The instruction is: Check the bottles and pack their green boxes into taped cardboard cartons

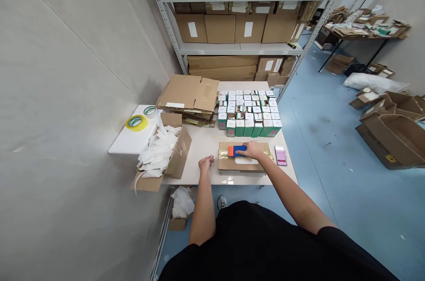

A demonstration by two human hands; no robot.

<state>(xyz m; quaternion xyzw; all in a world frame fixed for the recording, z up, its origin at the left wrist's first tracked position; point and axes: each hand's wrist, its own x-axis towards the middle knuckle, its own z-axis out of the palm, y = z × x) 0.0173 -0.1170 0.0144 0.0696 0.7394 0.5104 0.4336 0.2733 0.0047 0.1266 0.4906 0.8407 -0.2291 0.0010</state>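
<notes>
A closed cardboard box with shiny clear tape and a white label lies near the table's front edge. Over its top, my right hand grips a blue tool with an orange end, whose exact kind I cannot make out. The orange end points left and rests on or just above the taped lid. Just left of the box, my left hand is curled closed, apart from the cardboard; whatever its fingers may hold is hidden. A phone with a pink screen lies right of the box.
Behind the box stand rows of green-and-white small cartons, beside stacked flat cardboard. At left are an open box of white paper strips and a yellow tape roll. A shelf rack with boxes rises at the back.
</notes>
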